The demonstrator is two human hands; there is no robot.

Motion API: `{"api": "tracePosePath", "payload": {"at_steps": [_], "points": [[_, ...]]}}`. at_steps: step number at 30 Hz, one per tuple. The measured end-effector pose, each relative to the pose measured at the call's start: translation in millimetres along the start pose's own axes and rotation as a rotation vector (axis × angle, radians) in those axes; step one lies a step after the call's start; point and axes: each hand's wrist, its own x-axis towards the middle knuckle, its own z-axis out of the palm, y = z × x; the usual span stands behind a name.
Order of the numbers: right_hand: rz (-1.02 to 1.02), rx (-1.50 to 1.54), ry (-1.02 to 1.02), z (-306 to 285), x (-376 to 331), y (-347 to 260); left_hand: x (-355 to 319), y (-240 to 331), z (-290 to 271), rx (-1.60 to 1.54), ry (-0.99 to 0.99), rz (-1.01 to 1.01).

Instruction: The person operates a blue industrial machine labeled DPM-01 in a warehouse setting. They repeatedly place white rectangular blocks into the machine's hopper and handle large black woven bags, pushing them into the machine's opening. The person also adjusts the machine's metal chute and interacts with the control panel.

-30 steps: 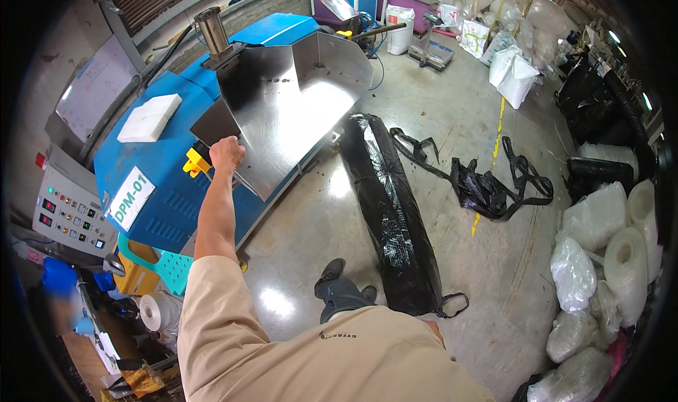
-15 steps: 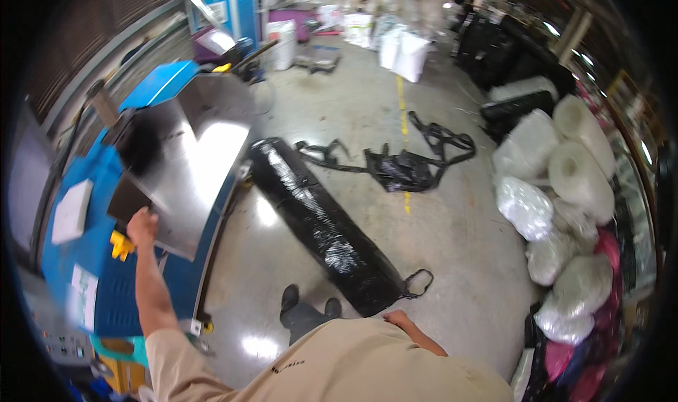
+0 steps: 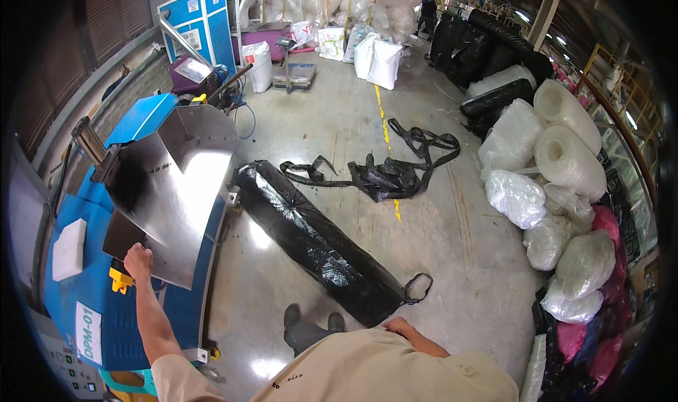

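Note:
My left hand (image 3: 138,261) rests closed on the near lower edge of a shiny steel hopper (image 3: 176,190) on a blue machine (image 3: 92,289). My right hand (image 3: 400,326) hangs low at my side, mostly hidden by my beige shirt; only knuckles show and nothing is visible in it. A long roll wrapped in black plastic (image 3: 318,240) lies on the concrete floor in front of me, its near end close to my right hand, with a loop strap (image 3: 418,288) at that end. My shoes (image 3: 305,323) stand beside the roll.
Loose black plastic strips (image 3: 385,172) lie past the roll by a yellow floor line. Clear and black film rolls and bags (image 3: 558,162) are stacked on the right. White sacks (image 3: 374,60), a scale and a blue cabinet (image 3: 194,21) stand at the back. A control panel (image 3: 74,370) sits lower left.
The view has swung back to the left and steadied. My left hand stays on the hopper's edge. My right hand now shows near the roll's end.

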Motion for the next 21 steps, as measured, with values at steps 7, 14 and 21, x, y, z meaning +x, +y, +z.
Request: {"api": "tracePosePath", "payload": {"at_steps": [7, 14, 21], "points": [[-0.006, 0.099, 0.035, -3.9, -11.4, -8.8, 4.8, -10.0, 14.5, 0.000, 0.016, 0.000], [-0.160, -0.062, 0.031, -2.9, 13.7, 17.0, 7.2, 2.1, 15.8, -0.023, -0.005, 0.005], [-0.071, 0.139, 0.006, 4.6, 9.8, -6.7, 1.4, -17.3, 7.4, 0.014, 0.008, -0.012]]}}
